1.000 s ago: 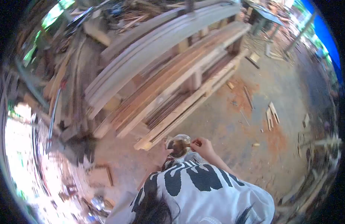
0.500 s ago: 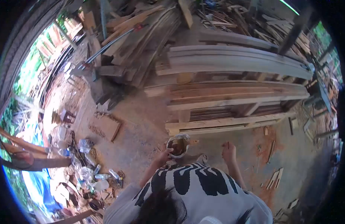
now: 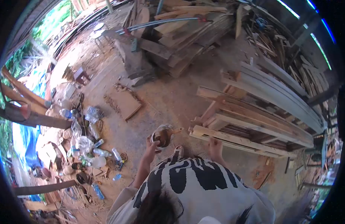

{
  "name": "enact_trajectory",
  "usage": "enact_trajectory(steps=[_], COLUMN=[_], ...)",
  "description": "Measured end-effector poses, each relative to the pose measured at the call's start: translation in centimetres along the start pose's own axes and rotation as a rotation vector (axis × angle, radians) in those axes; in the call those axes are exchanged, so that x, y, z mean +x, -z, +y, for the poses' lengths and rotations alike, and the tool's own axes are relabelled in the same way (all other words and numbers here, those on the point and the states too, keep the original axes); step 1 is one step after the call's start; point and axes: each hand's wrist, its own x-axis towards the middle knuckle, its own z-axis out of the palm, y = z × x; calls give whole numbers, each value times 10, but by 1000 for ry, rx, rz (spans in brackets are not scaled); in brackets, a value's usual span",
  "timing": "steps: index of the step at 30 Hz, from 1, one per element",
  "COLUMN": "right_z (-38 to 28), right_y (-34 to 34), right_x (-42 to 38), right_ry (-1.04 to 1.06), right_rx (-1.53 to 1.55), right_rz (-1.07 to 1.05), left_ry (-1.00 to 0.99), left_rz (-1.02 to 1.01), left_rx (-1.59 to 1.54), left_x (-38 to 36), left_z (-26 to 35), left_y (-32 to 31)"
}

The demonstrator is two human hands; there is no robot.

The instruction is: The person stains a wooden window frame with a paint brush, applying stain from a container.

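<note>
My left hand [image 3: 153, 145] grips the rim of a small bowl [image 3: 156, 133] with a pale, uneven edge. Something brown fills its inside, and a light tan handle-like piece [image 3: 177, 130] sticks out over the right side. My right hand [image 3: 215, 145] is closed, its fingers curled, in front of the near end of a stacked wooden frame [image 3: 232, 139]. Whether anything is inside those fingers is hidden.
Stacked long boards [image 3: 277, 87] lie behind the frame at right. Loose planks [image 3: 180, 48] are piled ahead. A flat brown panel [image 3: 127, 104] rests on the floor. Plastic bottles [image 3: 101, 152] and litter spread at left, near a blue tarp [image 3: 29, 145].
The view has swung to the right-hand stack's near end, so the stack now appears angled. My left hand has carried the bowl along, and my right hand has come closer to the frame.
</note>
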Motion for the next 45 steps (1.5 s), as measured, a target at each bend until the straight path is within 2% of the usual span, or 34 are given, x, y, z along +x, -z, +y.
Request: enact_trajectory(steps=[1, 4, 8, 10, 11, 13, 14, 17, 18, 20, 22, 23, 25, 27, 29, 31, 33, 34, 35, 36, 37, 38, 39, 41, 43, 45], right_z=[-8, -30, -66, -109, -113, -129, -138, -169, -172, -180, -223, -250, -257, -230, -240, -257, -288, -306, -321, -337, -341, -344, -350, -361, -373, -396], right_y=[-7, -32, -69, -79, -87, -100, -101, -110, -117, -125, -124, -117, -118, -133, -137, -137, -135, -137, -138, -138, -133, -127, -126, -122, -115, -115], right_x=[6, 28, 50, 40, 49, 60, 66, 97, 118, 150, 176, 185, 214, 264, 289, 298, 311, 318, 317, 314, 326, 338, 343, 348, 351, 351], right_ry=[4, 58, -42, -269, -272, -362, -218, -223, -290, -245, -192, -211, -246, -388, -327, -294, -350, -390, -396, -287, -240, -189, -187, -188, -146, -56], right_rx=[-8, 300, 415, 806, 809, 989, 857, 816, 747, 771, 802, 656, 533, 929, 1041, 1136, 1136, 1045, 1046, 1073, 1043, 1013, 1020, 1060, 1167, 1271], right_rz=[-18, -95, -206, -468, -474, -823, -894, -927, -922, -905, -880, -880, -869, -1023, -925, -821, -631, -454, -443, -404, -487, -567, -545, -403, -347, -169], left_ry=[-2, -1, -108, -66, -20, -27, -1, 30, 14, -7, 13, 13, 45, 53, -25, -6, -593, -471, -460, -512, -564, -558, -551, -890, -885, -894], left_rz=[17, -24, -139, -162, -196, -214, -243, -272, -278, -279, -229, -233, -210, -261, -138, -114, 17, -68, -73, -297, -525, -600, -622, -821, -879, -895], left_rx=[-10, -178, -234, -224, -209, -196, -174, -100, -76, -38, 14, 27, -66, -82, -219, -293, 152, 12, 12, 118, 224, 392, 392, 675, 780, 996], left_x=[-1, -9, -5, -4, -1, 17, 26, 58, 72, 102, 134, 152, 182, 221, 245, 270, 294, 287, 292, 299, 301, 299, 315, 357, 383, 409], left_z=[10, 44, 86, 120, 131, 144, 152, 184, 195, 220, 247, 261, 277, 284, 300, 301, 290, 310, 311, 311, 327, 343, 340, 322, 323, 334], left_y=[6, 10, -6, -25, -32, -43, -50, -67, -69, -75, -86, -92, -101, -105, -123, -138, -156, -176, -178, -180, -189, -196, -197, -199, -204, -206])
